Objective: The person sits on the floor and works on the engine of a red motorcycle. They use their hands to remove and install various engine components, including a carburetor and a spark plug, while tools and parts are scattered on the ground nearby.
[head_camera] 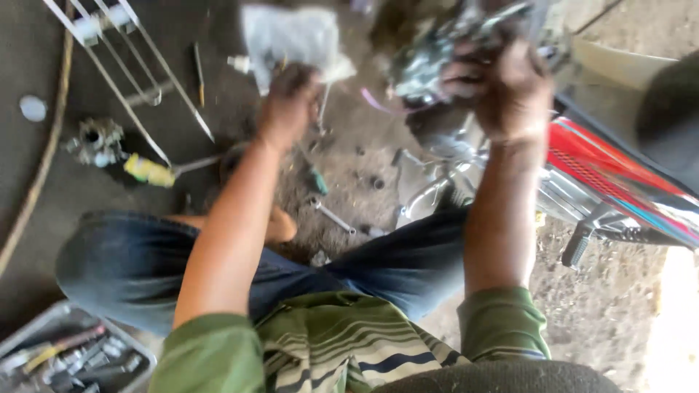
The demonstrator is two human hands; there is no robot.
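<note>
Left hand point(290, 98) fingers clamp a grey rag point(291, 36) — right hand point(502, 87) fingers grip a blurred metal engine part point(437, 54) just above them.

Bare, dark, oil-stained ground point(44, 218) lies all around a red motorcycle point(619, 175) parked at the right. Beyond its footpeg the dirt turns pale and gritty, and harsh daylight point(673, 320) washes out the earth just below it.

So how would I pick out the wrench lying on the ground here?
Start from the red motorbike on the right and look left to the dirt between the person's forearms. Just above the blue-jeaned knee lies a small silver wrench, slanted. Unlike the green-handled tool above it, it is bare metal throughout.
</note>
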